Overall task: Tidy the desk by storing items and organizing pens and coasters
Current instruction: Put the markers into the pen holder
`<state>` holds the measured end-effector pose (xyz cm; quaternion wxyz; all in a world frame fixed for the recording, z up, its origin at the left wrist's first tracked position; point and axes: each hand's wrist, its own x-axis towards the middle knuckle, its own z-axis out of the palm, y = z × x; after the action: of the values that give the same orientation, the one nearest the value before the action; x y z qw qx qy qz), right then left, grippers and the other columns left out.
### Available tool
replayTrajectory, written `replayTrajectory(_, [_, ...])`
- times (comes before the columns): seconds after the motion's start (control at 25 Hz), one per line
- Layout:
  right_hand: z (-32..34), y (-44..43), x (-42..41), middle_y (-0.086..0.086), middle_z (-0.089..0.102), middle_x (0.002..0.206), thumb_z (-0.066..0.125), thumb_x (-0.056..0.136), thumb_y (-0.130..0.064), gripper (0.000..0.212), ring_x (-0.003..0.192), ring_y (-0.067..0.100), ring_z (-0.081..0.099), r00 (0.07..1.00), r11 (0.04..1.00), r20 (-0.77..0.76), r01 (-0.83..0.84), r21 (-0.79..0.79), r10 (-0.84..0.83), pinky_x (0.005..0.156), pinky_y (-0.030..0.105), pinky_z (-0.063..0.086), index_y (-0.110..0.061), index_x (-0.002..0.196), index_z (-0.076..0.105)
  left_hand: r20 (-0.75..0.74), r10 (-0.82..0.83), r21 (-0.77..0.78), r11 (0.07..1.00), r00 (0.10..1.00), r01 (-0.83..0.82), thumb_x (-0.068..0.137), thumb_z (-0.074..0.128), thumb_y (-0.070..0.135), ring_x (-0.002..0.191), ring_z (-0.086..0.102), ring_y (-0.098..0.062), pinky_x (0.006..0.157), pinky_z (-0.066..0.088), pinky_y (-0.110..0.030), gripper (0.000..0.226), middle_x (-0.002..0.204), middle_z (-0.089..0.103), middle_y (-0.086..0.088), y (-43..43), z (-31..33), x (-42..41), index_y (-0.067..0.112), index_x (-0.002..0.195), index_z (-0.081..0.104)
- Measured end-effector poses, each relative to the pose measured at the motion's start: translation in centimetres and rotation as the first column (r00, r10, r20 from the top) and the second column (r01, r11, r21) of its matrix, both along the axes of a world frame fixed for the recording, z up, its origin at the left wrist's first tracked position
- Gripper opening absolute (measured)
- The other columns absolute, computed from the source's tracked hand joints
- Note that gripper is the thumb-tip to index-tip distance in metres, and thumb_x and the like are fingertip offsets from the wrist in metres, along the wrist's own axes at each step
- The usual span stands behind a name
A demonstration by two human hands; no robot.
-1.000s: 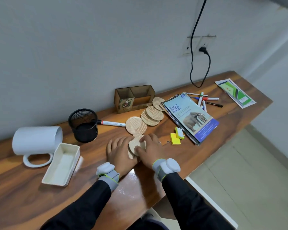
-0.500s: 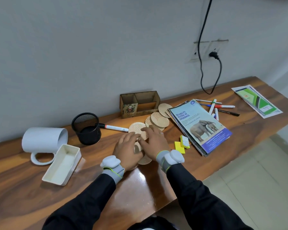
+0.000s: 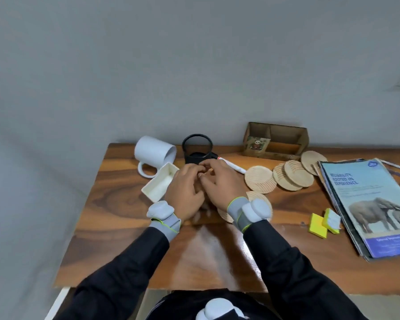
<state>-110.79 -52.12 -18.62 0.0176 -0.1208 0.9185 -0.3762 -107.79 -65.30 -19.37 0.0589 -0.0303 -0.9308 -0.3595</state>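
Note:
My left hand [image 3: 185,190] and my right hand [image 3: 219,183] are pressed together on the wooden desk [image 3: 125,204], fingers curled, just in front of the black mesh pen holder [image 3: 197,147]. What lies between the fingers is hidden. A round wooden coaster [image 3: 260,196] lies flat under my right wrist. More coasters [image 3: 260,182] [image 3: 296,173] fan out to the right, toward the wooden organizer box [image 3: 276,140]. A white marker [image 3: 233,166] lies beside the pen holder, close to my right fingertips.
A white mug [image 3: 154,152] lies on its side at the back left, next to a cream rectangular tray [image 3: 159,183]. Yellow sticky-note pads [image 3: 325,222] and a stack of elephant brochures [image 3: 374,204] sit at the right. The desk's left edge is near the mug.
The view has swung left and down. Both hands have shifted from on top of the coasters toward the pen holder, and their fingers have curled together.

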Motion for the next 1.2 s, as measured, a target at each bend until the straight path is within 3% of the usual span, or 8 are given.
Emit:
replayTrajectory(0.2, [-0.1, -4.6, 0.4, -0.015, 0.061, 0.095, 0.053, 0.091, -0.042, 0.026, 0.082, 0.01, 0.06, 0.984, 0.986, 0.065, -0.162, -0.047, 0.165, 0.075, 0.035, 0.052, -0.038, 0.116, 0.053, -0.068, 0.245, 0.043, 0.969, 0.967, -0.243, 0.083, 0.062, 0.023, 0.102, 0.055, -0.018, 0.081, 0.047, -0.035, 0.027, 0.108, 0.062, 0.009, -5.6, 0.3, 3.2, 0.026, 0.11, 0.063])
replayTrajectory(0.4, [-0.4, -4.5, -1.8, -0.019, 0.06, 0.077, 0.054, 0.084, -0.045, 0.056, 0.068, 0.002, 0.057, 0.997, 0.999, 0.069, -0.038, 0.012, 0.037, 0.059, 0.027, 0.046, -0.052, 0.133, 0.028, -0.056, 0.261, 0.078, 0.963, 0.964, -0.257, 0.083, 0.067, 0.017, 0.096, 0.055, -0.016, 0.082, 0.046, -0.036, 0.028, 0.097, 0.065, 0.012, -7.5, 0.3, 3.1, 0.024, 0.109, 0.064])
replayTrajectory(0.48, [-0.7, -3.3, -3.3, -0.016, 0.062, 0.076, 0.051, 0.084, -0.047, 0.058, 0.068, 0.009, 0.06, 0.992, 0.99, 0.127, 0.003, 0.14, -0.021, 0.061, 0.031, 0.051, -0.047, 0.135, 0.024, -0.074, 0.213, 0.087, 0.975, 0.974, -0.207, 0.083, 0.067, 0.018, 0.096, 0.054, -0.015, 0.079, 0.048, -0.038, 0.028, 0.096, 0.064, 0.014, -7.0, 0.2, 2.1, 0.025, 0.109, 0.063])
replayTrajectory(0.6, [-1.1, -2.7, -4.3, -0.003, 0.064, 0.085, 0.045, 0.09, -0.044, 0.025, 0.075, 0.026, 0.062, 0.986, 0.947, 0.162, -0.03, 0.321, -0.024, 0.065, 0.039, 0.053, -0.034, 0.111, 0.036, -0.092, 0.158, 0.092, 0.985, 0.983, -0.149, 0.084, 0.066, 0.021, 0.102, 0.054, -0.017, 0.081, 0.049, -0.039, 0.031, 0.104, 0.063, 0.012, -5.9, 0.0, 0.9, 0.026, 0.114, 0.061])
replayTrajectory(0.76, [-0.5, -1.9, -3.4, 0.002, 0.064, 0.089, 0.04, 0.094, -0.042, 0.014, 0.081, 0.031, 0.06, 0.992, 0.961, 0.023, 0.113, 0.252, -0.122, 0.062, 0.035, 0.042, -0.029, 0.099, 0.038, -0.11, 0.064, 0.103, 0.993, 0.992, -0.052, 0.076, 0.074, 0.017, 0.12, 0.047, -0.028, 0.1, 0.039, -0.034, 0.062, 0.13, 0.051, -0.007, -4.1, -0.2, -1.8, 0.013, 0.132, 0.049])
replayTrajectory(0.92, [2.3, 1.1, -0.2, -0.002, 0.062, 0.089, 0.04, 0.091, -0.046, 0.017, 0.079, 0.026, 0.056, 0.963, 0.955, -0.117, 0.257, 0.15, -0.241, 0.06, 0.033, 0.034, -0.031, 0.099, 0.04, -0.103, -0.07, 0.201, 0.976, 0.992, 0.09, 0.068, 0.085, 0.022, 0.13, 0.046, -0.03, 0.108, 0.039, -0.04, 0.091, 0.139, 0.045, -0.014, -1.0, -0.2, -4.2, 0.003, 0.142, 0.036])
replayTrajectory(1.12, [3.8, 6.1, 5.7, -0.003, 0.058, 0.081, 0.047, 0.09, -0.044, 0.018, 0.079, 0.028, 0.055, 0.878, 0.86, -0.102, 0.478, 0.177, -0.467, 0.061, 0.035, 0.038, -0.027, 0.096, 0.042, -0.093, -0.394, 0.348, 0.848, 0.915, 0.4, 0.066, 0.077, 0.044, 0.125, 0.05, -0.013, 0.1, 0.042, -0.028, 0.093, 0.14, 0.049, 0.0, 6.1, 0.6, -4.4, 0.022, 0.144, 0.029])
replayTrajectory(1.2, [3.9, 8.0, 8.5, -0.004, 0.057, 0.081, 0.049, 0.086, -0.05, 0.026, 0.082, 0.027, 0.055, 0.822, 0.801, -0.104, 0.569, 0.184, -0.56, 0.064, 0.037, 0.042, -0.027, 0.095, 0.044, -0.067, -0.502, 0.377, 0.788, 0.862, 0.487, 0.065, 0.074, 0.045, 0.123, 0.053, -0.013, 0.099, 0.045, -0.031, 0.089, 0.138, 0.051, 0.002, 9.2, 0.5, -3.4, 0.028, 0.141, 0.03])
